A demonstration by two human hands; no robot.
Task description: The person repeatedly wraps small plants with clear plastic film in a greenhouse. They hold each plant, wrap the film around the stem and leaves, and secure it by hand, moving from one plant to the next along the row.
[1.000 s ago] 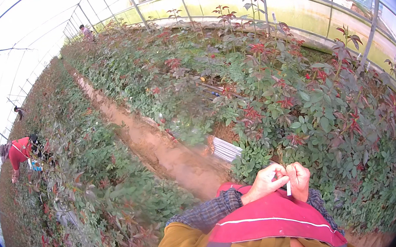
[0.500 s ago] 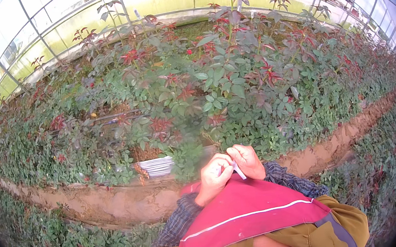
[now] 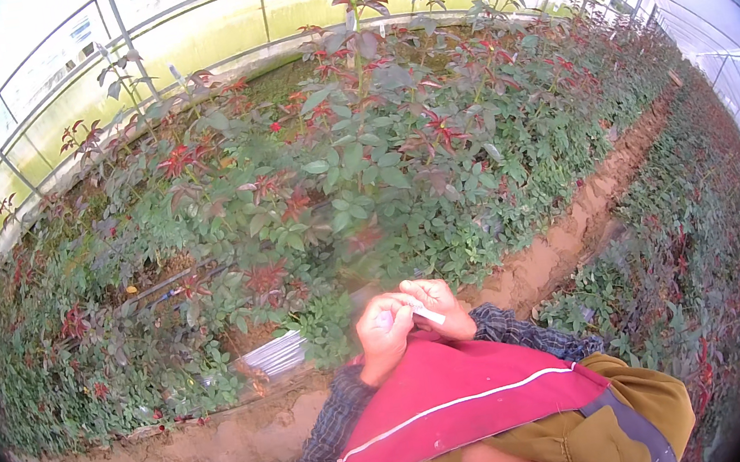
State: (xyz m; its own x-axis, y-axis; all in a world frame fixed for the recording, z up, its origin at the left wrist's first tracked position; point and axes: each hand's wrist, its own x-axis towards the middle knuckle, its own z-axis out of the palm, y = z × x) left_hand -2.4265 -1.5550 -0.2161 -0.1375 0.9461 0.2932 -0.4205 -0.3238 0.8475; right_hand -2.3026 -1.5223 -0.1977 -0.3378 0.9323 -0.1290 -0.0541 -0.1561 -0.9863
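In front of my apron, my two closed hands meet, fingertips together. A narrow white strip [image 3: 432,315] sticks out between them, slanting down to the right across the right palm. My left hand [image 3: 384,334] has its thumb and forefinger pinched at the strip's upper end; a small pale lilac patch [image 3: 385,320] shows among its curled fingers, too small to name. Beside it my right hand [image 3: 440,304] is curled, its fingertips against the left ones. What the right fingers hold is hidden.
Rose bushes [image 3: 351,154] with green and dark red leaves fill the bed ahead. A bundle of white strips [image 3: 276,354] lies at the bed's edge, left of my hands. A muddy path [image 3: 202,449] runs alongside, with more plants [image 3: 649,288] at right. Greenhouse framing [image 3: 263,21] stands behind.
The view has turned to the right, so the plants and path appear tilted and shifted left. My hands stay together; the white strip now lies flatter, pointing more to the right.
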